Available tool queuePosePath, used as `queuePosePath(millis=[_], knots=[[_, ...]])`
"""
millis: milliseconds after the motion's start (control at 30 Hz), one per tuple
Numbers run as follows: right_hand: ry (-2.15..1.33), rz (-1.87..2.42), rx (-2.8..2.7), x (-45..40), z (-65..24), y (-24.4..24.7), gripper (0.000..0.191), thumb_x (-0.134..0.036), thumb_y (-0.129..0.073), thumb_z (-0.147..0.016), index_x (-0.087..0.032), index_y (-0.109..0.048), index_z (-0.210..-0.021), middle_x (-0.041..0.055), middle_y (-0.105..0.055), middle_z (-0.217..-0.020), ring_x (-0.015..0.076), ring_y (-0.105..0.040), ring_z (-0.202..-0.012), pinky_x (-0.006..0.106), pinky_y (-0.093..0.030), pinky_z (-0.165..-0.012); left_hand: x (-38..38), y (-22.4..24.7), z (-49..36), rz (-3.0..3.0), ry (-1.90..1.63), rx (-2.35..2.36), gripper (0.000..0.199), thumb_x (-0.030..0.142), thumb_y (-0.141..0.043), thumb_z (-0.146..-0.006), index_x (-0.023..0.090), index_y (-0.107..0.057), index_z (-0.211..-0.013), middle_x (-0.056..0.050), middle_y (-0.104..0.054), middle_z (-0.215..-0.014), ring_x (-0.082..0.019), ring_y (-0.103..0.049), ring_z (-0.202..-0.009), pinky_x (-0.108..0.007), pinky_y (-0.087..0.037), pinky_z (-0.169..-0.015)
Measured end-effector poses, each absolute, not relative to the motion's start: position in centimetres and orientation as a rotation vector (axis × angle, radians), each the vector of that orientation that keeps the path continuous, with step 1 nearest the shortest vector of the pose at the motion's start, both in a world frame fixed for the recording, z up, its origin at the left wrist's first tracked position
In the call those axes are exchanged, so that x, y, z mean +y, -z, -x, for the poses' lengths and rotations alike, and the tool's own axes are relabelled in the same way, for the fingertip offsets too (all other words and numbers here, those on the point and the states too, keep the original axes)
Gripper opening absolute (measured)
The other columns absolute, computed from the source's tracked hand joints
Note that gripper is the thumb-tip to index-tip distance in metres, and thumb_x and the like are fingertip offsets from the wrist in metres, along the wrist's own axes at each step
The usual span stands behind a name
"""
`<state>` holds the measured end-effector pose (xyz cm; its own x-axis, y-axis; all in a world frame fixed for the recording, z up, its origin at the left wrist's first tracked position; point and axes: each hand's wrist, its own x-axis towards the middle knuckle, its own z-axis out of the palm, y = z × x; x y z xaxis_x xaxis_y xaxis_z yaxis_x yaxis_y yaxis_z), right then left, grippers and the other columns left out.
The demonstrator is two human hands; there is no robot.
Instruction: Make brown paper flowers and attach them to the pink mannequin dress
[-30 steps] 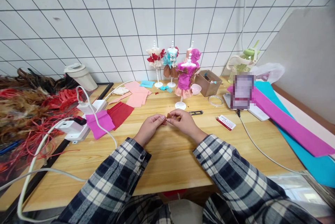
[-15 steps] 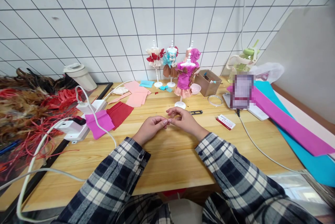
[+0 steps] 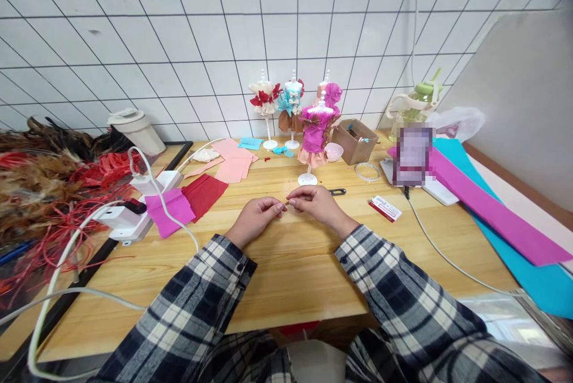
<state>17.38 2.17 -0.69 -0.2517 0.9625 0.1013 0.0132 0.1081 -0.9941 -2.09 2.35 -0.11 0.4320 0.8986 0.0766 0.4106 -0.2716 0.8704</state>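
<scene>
My left hand (image 3: 259, 217) and my right hand (image 3: 316, 206) meet fingertip to fingertip above the middle of the wooden table (image 3: 295, 275). Both are closed in a pinch. Between the fingertips shows a tiny brownish bit, too small to name. Just beyond my hands stands a small white dress form in a magenta and peach paper dress (image 3: 316, 132). Partly behind my right hand lies a pair of black thread snips (image 3: 338, 192). Further back are dress forms in cream and red (image 3: 265, 96), in blue and brown (image 3: 292, 102), and in peach with a magenta flower (image 3: 332, 93).
Red (image 3: 205, 195) and magenta paper (image 3: 169, 213) lie left, near a power strip (image 3: 134, 225) and cables. A cardboard box (image 3: 356, 141), clear wire coil (image 3: 367, 172), card (image 3: 385, 208), propped phone (image 3: 410, 156) and long paper strips (image 3: 501, 210) are at right. Feathers (image 3: 40, 192) fill the far left.
The fingers of my right hand have come down and closed more tightly against the left fingertips. A small brownish bit now shows between them. More of the snips is uncovered.
</scene>
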Motion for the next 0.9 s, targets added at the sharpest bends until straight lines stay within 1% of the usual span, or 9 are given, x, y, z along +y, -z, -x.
queuePosePath(millis=[133, 267, 467, 533, 600, 667, 733, 833, 900], knots=[[-1.297, 1.043, -1.426, 2.2, -17.4, 0.8, 0.031, -0.041, -0.072, -0.064, -0.015, -0.068, -0.081, 0.0016, -0.063, -0.067, 0.0105, -0.054, -0.055, 0.024, -0.047, -0.054, 2.4, 0.2, 2.0, -1.961, -0.846, 1.2, 0.036, 0.046, -0.054, -0.083, 0.018, -0.07, -0.097, -0.007, -0.072, -0.096, -0.021, -0.064, -0.09, -0.03, -0.047, -0.083], [-1.232, 1.09, -1.492, 2.0, -17.1, 0.9, 0.028, -0.04, -0.07, -0.068, -0.015, -0.068, -0.081, 0.0019, -0.064, -0.068, 0.0105, -0.054, -0.055, 0.023, -0.046, -0.053, 2.3, 0.1, 1.8, -2.063, -0.854, 1.191, 0.03, 0.044, -0.056, -0.082, 0.019, -0.071, -0.089, -0.005, -0.072, -0.09, -0.019, -0.065, -0.086, -0.03, -0.048, -0.082], [-1.22, 1.144, -1.562, 1.6, -16.7, 1.0, 0.027, -0.039, -0.065, -0.074, -0.016, -0.068, -0.087, 0.0014, -0.064, -0.069, 0.0105, -0.055, -0.055, 0.024, -0.048, -0.055, 2.2, 0.1, 1.6, -2.253, -0.889, 1.17, 0.023, 0.038, -0.059, -0.081, 0.02, -0.071, -0.086, -0.005, -0.071, -0.088, -0.018, -0.064, -0.083, -0.03, -0.048, -0.08], [-1.131, 1.119, -1.631, 1.6, -16.9, 0.7, 0.031, -0.037, -0.065, -0.075, -0.017, -0.067, -0.099, 0.0026, -0.066, -0.078, 0.0117, -0.059, -0.064, 0.025, -0.049, -0.062, 2.3, 0.2, 1.7, -2.285, -0.899, 1.159, 0.023, 0.038, -0.058, -0.081, 0.02, -0.071, -0.085, -0.006, -0.071, -0.088, -0.019, -0.064, -0.084, -0.031, -0.047, -0.082], [-1.013, 1.059, -1.739, 1.5, -17.3, 0.3, 0.042, -0.036, -0.068, -0.073, -0.02, -0.064, -0.112, 0.0044, -0.066, -0.092, 0.0136, -0.06, -0.079, 0.026, -0.049, -0.071, 2.4, 0.3, 1.8, -2.251, -0.907, 1.159, 0.024, 0.039, -0.058, -0.081, 0.019, -0.071, -0.084, -0.007, -0.071, -0.088, -0.019, -0.064, -0.084, -0.031, -0.047, -0.082], [-0.951, 1.016, -1.844, 1.5, -17.7, -0.1, 0.047, -0.035, -0.071, -0.072, -0.022, -0.063, -0.116, 0.0057, -0.065, -0.102, 0.0157, -0.06, -0.089, 0.027, -0.048, -0.076, 2.4, 0.2, 1.9, -2.2, -0.893, 1.153, 0.024, 0.039, -0.058, -0.08, 0.019, -0.071, -0.084, -0.007, -0.071, -0.088, -0.019, -0.064, -0.084, -0.031, -0.047, -0.082], [-0.951, 1.002, -1.903, 1.5, -18.0, -0.4, 0.041, -0.035, -0.07, -0.072, -0.022, -0.066, -0.111, 0.0058, -0.066, -0.101, 0.0166, -0.06, -0.091, 0.027, -0.048, -0.075, 2.4, 0.2, 2.0, -2.159, -0.872, 1.128, 0.023, 0.039, -0.058, -0.08, 0.019, -0.071, -0.083, -0.006, -0.071, -0.088, -0.019, -0.064, -0.084, -0.031, -0.047, -0.082], [-0.986, 1.0, -1.914, 1.4, -18.0, -0.6, 0.027, -0.035, -0.069, -0.074, -0.02, -0.071, -0.096, 0.0045, -0.068, -0.091, 0.0157, -0.061, -0.084, 0.026, -0.048, -0.072, 2.3, 0.1, 2.0, -2.119, -0.815, 1.052, 0.024, 0.038, -0.059, -0.08, 0.018, -0.071, -0.084, -0.007, -0.071, -0.089, -0.019, -0.064, -0.085, -0.03, -0.047, -0.082], [-1.015, 1.02, -1.894, 1.4, -18.0, -0.6, 0.023, -0.035, -0.069, -0.074, -0.019, -0.072, -0.089, 0.0038, -0.069, -0.086, 0.0147, -0.061, -0.08, 0.025, -0.048, -0.071, 2.2, 0.0, 2.0, -2.108, -0.773, 1.005, 0.025, 0.038, -0.058, -0.08, 0.018, -0.071, -0.084, -0.007, -0.07, -0.089, -0.019, -0.063, -0.085, -0.03, -0.047, -0.082]])
